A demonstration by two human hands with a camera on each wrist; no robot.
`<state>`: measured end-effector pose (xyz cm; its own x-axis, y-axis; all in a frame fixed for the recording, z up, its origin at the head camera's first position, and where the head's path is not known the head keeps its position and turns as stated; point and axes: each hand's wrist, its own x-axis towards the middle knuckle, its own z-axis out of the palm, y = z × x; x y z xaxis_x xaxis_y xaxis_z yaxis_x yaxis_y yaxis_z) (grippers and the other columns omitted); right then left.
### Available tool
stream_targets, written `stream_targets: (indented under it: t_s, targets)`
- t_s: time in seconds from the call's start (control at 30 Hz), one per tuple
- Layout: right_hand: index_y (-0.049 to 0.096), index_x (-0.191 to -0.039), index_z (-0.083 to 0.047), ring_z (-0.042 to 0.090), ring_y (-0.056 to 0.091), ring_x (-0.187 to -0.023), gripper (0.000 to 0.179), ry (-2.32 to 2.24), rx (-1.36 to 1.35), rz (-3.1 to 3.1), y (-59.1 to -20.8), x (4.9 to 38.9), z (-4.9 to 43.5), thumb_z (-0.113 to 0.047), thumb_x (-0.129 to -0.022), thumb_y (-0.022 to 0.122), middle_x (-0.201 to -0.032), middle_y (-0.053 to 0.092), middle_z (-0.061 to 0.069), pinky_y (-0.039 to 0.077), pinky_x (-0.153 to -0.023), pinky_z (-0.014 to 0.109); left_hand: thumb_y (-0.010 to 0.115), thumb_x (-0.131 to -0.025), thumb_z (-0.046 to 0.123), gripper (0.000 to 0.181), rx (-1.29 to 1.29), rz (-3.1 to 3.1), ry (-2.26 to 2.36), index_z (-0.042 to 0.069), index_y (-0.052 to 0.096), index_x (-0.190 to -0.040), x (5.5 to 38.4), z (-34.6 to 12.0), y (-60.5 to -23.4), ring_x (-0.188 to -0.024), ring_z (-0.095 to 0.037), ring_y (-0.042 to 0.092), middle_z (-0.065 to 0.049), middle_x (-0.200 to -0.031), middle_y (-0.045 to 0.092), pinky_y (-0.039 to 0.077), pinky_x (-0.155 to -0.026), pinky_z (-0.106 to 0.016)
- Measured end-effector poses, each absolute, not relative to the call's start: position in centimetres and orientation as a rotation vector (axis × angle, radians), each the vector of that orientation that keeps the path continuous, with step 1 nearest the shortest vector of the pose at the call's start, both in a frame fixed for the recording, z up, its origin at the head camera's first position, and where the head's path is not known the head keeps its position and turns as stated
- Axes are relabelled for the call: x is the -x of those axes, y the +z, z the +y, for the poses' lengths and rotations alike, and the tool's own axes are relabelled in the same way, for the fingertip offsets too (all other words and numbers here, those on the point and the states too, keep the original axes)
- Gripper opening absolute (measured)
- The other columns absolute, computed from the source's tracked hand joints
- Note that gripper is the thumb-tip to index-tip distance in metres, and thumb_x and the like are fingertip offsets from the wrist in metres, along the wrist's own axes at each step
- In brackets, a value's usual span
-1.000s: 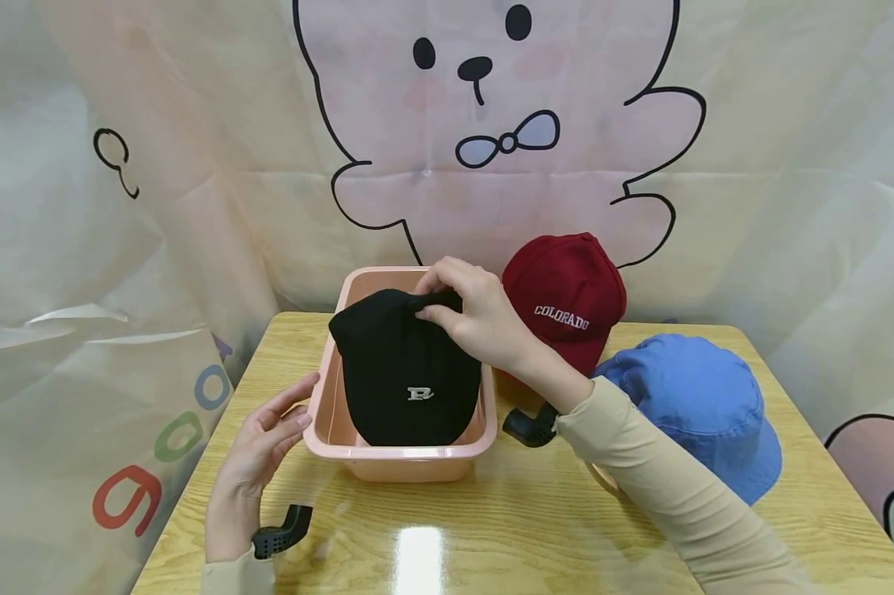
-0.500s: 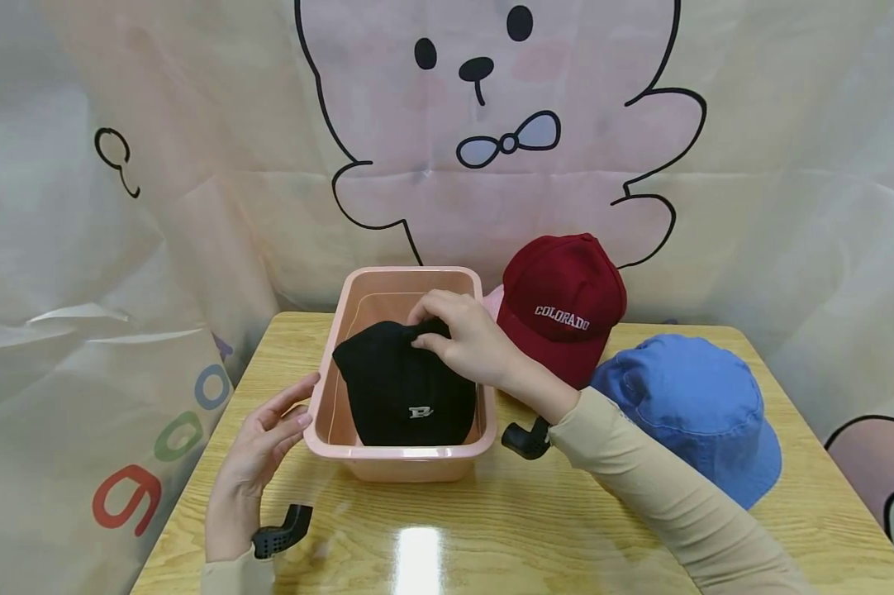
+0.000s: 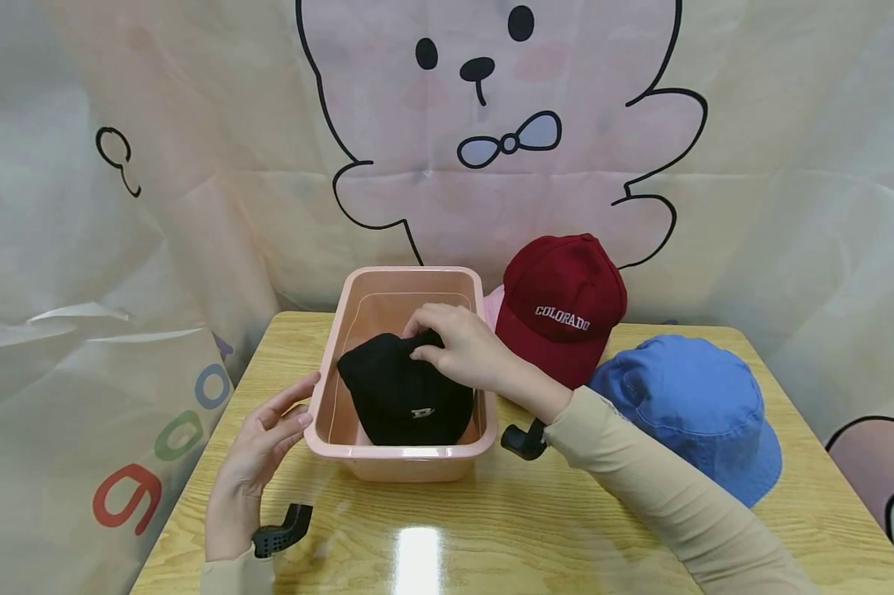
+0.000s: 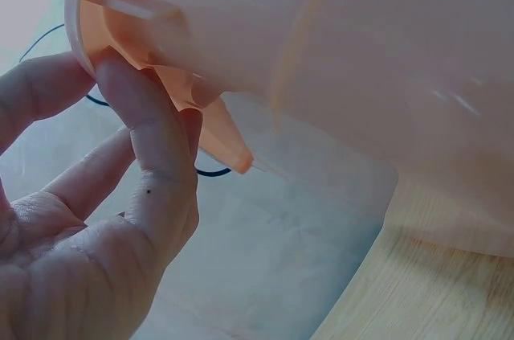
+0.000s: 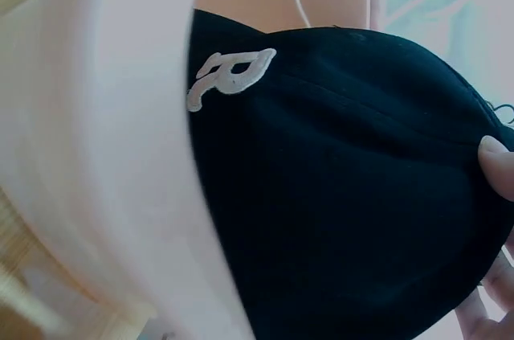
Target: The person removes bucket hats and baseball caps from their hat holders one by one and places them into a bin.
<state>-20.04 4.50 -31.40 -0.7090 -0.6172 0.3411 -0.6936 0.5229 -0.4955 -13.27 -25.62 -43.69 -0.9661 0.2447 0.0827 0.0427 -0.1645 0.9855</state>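
A black baseball cap (image 3: 406, 392) with a small white letter on its front is inside a pink plastic basin (image 3: 398, 454), mostly below the rim. My right hand (image 3: 462, 347) pinches the cap's crown from above. Up close in the right wrist view, the thumb (image 5: 499, 167) presses the black cloth (image 5: 345, 155) and the other fingers are partly behind it. At the basin's left side my left hand (image 3: 261, 446) holds the rim; the left wrist view has thumb and finger (image 4: 144, 131) pinching the basin's lip (image 4: 76, 26).
Right of the basin stands a dark red cap (image 3: 566, 289) lettered COLORADO, with a bit of something pink (image 3: 494, 304) showing behind it. A blue cap (image 3: 688, 405) lies nearer the table's right edge. Behind the wooden table (image 3: 358, 537) hangs a printed cloth (image 3: 268, 190).
My right hand has lowered the black cap deeper into the basin, and more of the basin's back wall shows. My left hand has stayed at the rim.
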Motion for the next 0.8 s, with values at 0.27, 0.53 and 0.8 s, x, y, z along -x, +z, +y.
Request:
stream_targets:
  t_s: [0.27,0.53,0.8]
  targets:
    - [0.068,-0.094,-0.013,0.014,0.063,-0.092,0.012,0.92,-1.076,-2.72,-32.4,20.7,4.9,-0.008,-0.084,0.072,-0.097,0.069,0.0,0.052,-0.091,0.034,0.049,-0.095,-0.003,0.047,-0.342,1.933,2.281,0.009,0.049,-0.14,13.4,-25.5,-43.5,-0.105,-0.004,0.064,0.01,-0.126,0.06,0.052,-0.09,-0.02]
    - [0.068,-0.092,-0.015,0.015,0.059,-0.085,0.009,0.921,-0.973,-2.789,-33.0,21.4,5.4,-0.014,-0.084,0.073,-0.092,0.068,0.0,0.053,-0.087,0.034,0.05,-0.094,-0.002,0.048,-0.299,1.95,2.276,0.008,0.048,-0.14,13.2,-25.4,-43.4,-0.108,-0.004,0.063,0.011,-0.128,0.059,0.052,-0.09,-0.02]
    - [0.07,-0.091,-0.013,0.016,0.06,-0.083,0.007,0.879,-0.951,-2.82,-33.1,22.4,4.8,-0.016,-0.085,0.072,-0.091,0.071,0.001,0.053,-0.083,0.035,0.05,-0.094,-0.002,0.048,-0.325,1.934,2.281,0.006,0.047,-0.141,13.3,-25.4,-43.2,-0.108,-0.005,0.063,0.01,-0.129,0.059,0.052,-0.09,-0.02]
